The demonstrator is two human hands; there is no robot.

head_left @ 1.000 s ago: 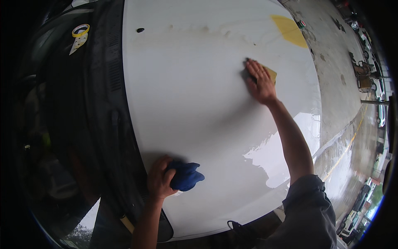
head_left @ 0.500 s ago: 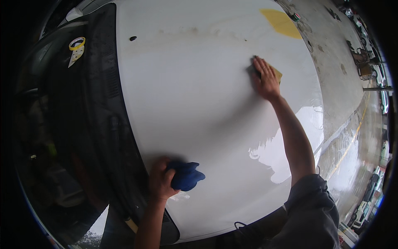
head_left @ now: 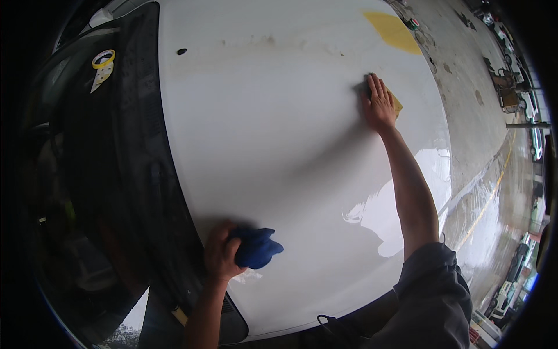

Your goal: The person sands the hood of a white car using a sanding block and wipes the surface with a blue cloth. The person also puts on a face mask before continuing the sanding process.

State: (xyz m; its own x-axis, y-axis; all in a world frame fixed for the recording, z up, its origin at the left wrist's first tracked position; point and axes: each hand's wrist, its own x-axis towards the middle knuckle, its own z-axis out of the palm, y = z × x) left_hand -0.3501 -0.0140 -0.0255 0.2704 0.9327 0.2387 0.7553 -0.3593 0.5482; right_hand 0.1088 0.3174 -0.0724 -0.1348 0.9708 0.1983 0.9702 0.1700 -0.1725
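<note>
A broad white car hood (head_left: 256, 145) lies beneath both hands. Far out on its right half, my right hand (head_left: 381, 107) presses flat with fingers extended over a piece of yellow sandpaper (head_left: 397, 107). A dark edge pokes out at the fingertips' left side; most of what lies under the palm is hidden. Down at the hood's left edge, my left hand (head_left: 222, 250) is closed around a bunched blue cloth (head_left: 258, 249), whose folds stick out to the right. Glossy, wet-looking patches (head_left: 381, 224) with ragged borders show between the two arms.
On the dark windshield at left lies a yellow tape roll (head_left: 103, 59) with a dotted strip (head_left: 102, 78). A yellow sheet (head_left: 392, 32) rests at the hood's far right corner. A small black nozzle (head_left: 182, 52) sticks up from the hood. Concrete floor (head_left: 474, 116) runs along the right.
My right hand and the sandpaper have slid slightly right across the hood. My left hand keeps its grip on the blue cloth. The whole view has shifted a little.
</note>
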